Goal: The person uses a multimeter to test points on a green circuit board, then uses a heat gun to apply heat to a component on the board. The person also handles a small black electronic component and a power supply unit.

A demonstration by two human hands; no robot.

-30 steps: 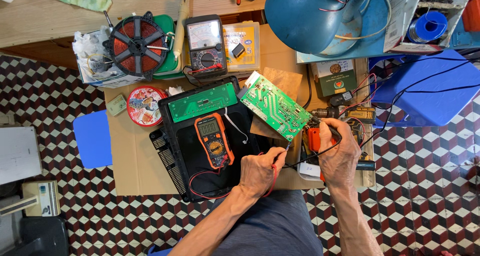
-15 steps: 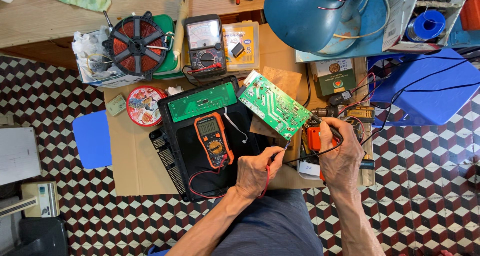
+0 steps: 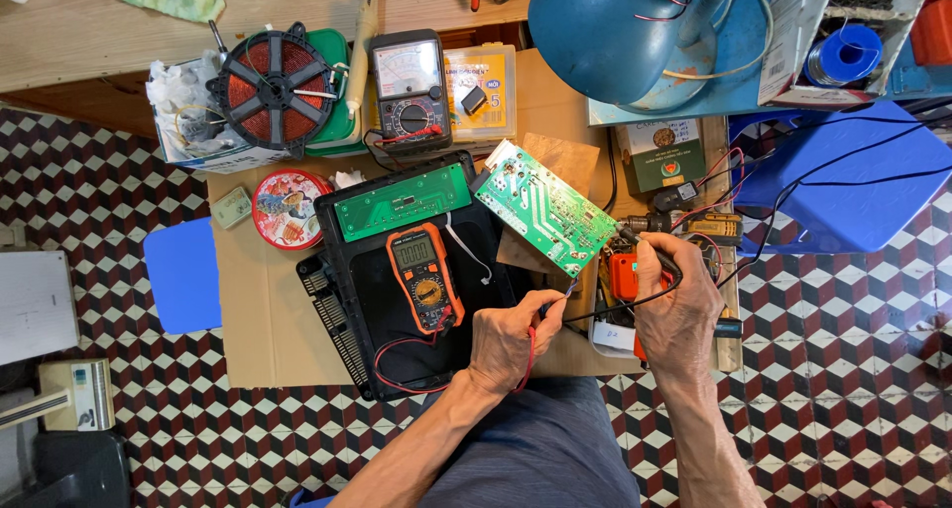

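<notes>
Left hand (image 3: 511, 338) nearer circuit board (image 3: 543, 208)

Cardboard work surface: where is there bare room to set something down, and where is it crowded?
Bare cardboard lies left of the black appliance base, below the round red tin. A smaller patch sits between the analog meter and the blue lamp shade. It is crowded around the green circuit board, where the left hand and right hand hold probes among wires.

Blue lamp shade (image 3: 620, 32), copper coil (image 3: 273, 87), analog meter (image 3: 409, 87), round red tin (image 3: 290, 208), blue stool (image 3: 853, 186)
</notes>
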